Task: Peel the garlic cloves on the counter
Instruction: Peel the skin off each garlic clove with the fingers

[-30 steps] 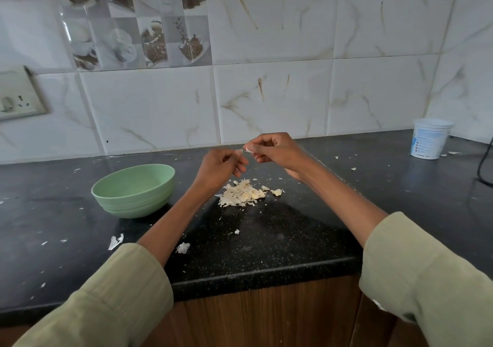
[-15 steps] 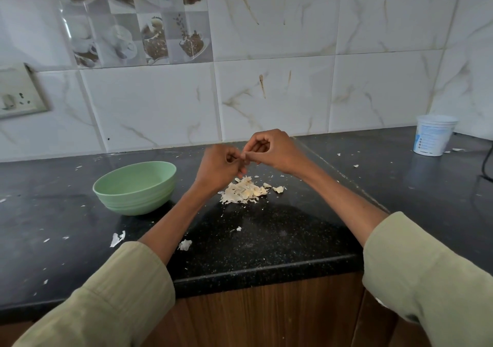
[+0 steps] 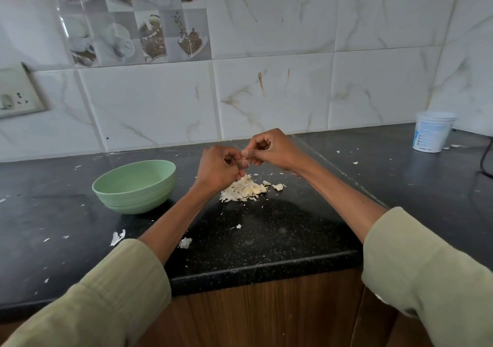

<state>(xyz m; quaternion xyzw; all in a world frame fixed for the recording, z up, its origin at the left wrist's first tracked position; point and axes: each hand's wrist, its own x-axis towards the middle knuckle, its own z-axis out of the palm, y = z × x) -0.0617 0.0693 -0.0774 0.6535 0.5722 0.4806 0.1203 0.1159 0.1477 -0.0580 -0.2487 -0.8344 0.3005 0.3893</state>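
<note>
Meeting above the pale, flaky garlic pile (image 3: 244,191), left hand (image 3: 217,168) and right hand (image 3: 269,148) curl; contents hidden.

Both hands meet above the tabletop (image 3: 266,240), left hand (image 3: 216,169) and right hand (image 3: 272,148) with fingers curled, fingertips touching; what the grip pinches is hidden. Just below it lies a garlic skin pile (image 3: 245,190); a green bowl (image 3: 134,186) sits left.

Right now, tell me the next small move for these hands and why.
Probably pull the skin off: both the left hand and the right hand pinch something small, likely a garlic clove, hidden between the fingertips, above the pile of peels.
</note>
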